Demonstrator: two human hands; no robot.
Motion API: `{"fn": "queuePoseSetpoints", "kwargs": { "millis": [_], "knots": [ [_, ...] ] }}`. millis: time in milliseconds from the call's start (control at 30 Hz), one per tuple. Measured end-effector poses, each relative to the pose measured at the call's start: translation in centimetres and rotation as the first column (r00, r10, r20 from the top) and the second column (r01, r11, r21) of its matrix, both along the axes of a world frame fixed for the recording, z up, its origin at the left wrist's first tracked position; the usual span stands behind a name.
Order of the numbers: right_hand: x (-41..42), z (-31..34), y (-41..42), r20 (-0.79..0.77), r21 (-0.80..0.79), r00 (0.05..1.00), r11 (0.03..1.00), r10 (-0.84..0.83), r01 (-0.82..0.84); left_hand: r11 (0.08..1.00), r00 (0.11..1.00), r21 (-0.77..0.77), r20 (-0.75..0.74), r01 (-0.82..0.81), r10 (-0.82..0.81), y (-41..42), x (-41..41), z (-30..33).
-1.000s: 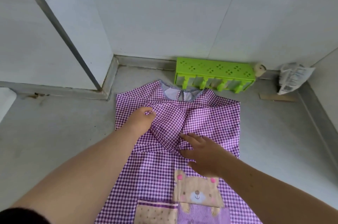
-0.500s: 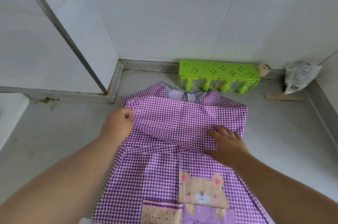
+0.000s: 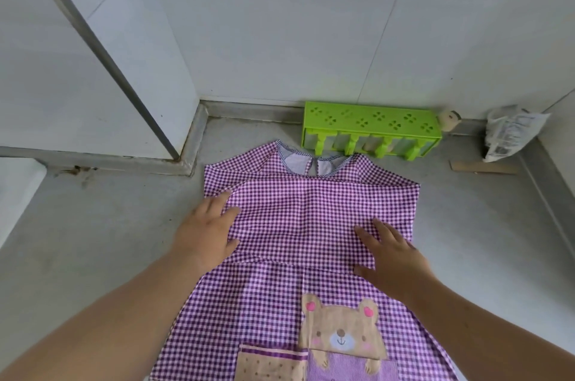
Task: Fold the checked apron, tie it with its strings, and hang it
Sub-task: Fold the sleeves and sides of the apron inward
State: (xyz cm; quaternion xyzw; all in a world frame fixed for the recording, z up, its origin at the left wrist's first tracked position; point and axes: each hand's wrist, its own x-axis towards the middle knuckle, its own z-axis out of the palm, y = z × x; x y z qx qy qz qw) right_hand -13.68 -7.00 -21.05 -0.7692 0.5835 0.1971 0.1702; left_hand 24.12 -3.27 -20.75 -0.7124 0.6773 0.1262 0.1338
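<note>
Fingers of both hands are spread wide and laid flat on the checked apron (image 3: pixel 311 218), gripping nothing. Left hand (image 3: pixel 207 234) rests palm down at the apron's left edge, its fingertips on the corner of a folded-over panel. Right hand (image 3: pixel 390 259) lies palm down on the right part of the same panel, thumb pointing inward; both forearms reach in from the near edge of the view, bare.

Apron lies spread on a grey floor (image 3: pixel 93 240), near the middle, its neckline towards the far wall. Fabric is thin woven cloth in a small purple-and-white check. Its upper part carries a flat band folded across the chest, with a straight crease along the lower edge. Neck opening shows a pale lining and a striped binding. Lower front bears a tan bear appliqué (image 3: pixel 340 331) with pink ear patches, above a purple pocket (image 3: pixel 351 368) and beside a tan dotted pocket (image 3: pixel 270 365). Strings cannot be made out.

Just beyond the neckline, against the far wall, stands a bright green plastic rack (image 3: pixel 370 125), long and box-shaped, with clover-shaped cut-outs on top and short pegs along the front. At its right end sits a small beige rounded object (image 3: pixel 448 120), unidentifiable. Further right, in the far right corner, is a crumpled printed plastic bag (image 3: pixel 510 131), with a flat strip of cardboard (image 3: pixel 483 167) on the floor before it. White tiled wall (image 3: pixel 280 38) closes the far side; a dark metal bar (image 3: pixel 93 35) runs diagonally at the left.
</note>
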Motion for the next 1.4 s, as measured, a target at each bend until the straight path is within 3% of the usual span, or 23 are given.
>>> {"fn": "queuePoseSetpoints", "kwargs": {
  "millis": [67,167,533,733,833,933,1000,1133,1400],
  "knots": [
    [-0.3,-0.1,0.1,0.009,0.038,1.000,0.999,0.009,-0.009,0.991,0.994,0.079,-0.031,0.108,-0.106,0.1,-0.7,-0.3],
    [-0.5,-0.1,0.0,0.006,0.073,1.000,0.997,0.018,-0.018,0.966,0.998,0.251,-0.013,0.061,-0.060,0.6,-1.5,-1.2],
    [-1.3,-1.0,-2.7,0.022,0.079,1.000,0.997,-0.001,0.000,0.941,0.996,0.331,0.028,0.069,-0.083,-1.3,-1.5,-2.3],
    [-0.7,-1.2,-5.8,-0.006,0.081,1.000,0.997,0.015,-0.014,0.951,0.997,0.307,0.043,0.042,-0.058,-3.6,-1.9,-2.0],
    [1.2,-0.6,-4.9,-0.067,-0.027,0.998,1.000,0.014,-0.016,0.973,0.993,0.212,0.052,0.091,-0.104,-3.1,-2.4,-1.8],
    [4.2,0.6,-0.8,0.062,-0.122,0.988,0.984,0.138,-0.130,0.975,0.985,0.154,0.051,0.158,-0.167,-2.3,-2.5,-1.9],
    [6.2,1.0,2.4,0.116,-0.076,0.969,0.975,0.218,-0.210,0.974,0.981,0.141,0.050,0.179,-0.188,-2.0,-2.3,-2.0],
    [7.6,-0.5,5.2,0.042,0.101,0.975,0.970,0.217,-0.220,0.974,0.974,0.048,0.029,0.221,-0.223,-1.3,-1.8,-2.1],
    [8.0,-0.2,4.9,0.042,0.119,0.988,0.981,0.149,-0.153,0.991,0.991,-0.016,-0.043,0.130,-0.130,2.7,0.9,-1.3]
  ]
}}
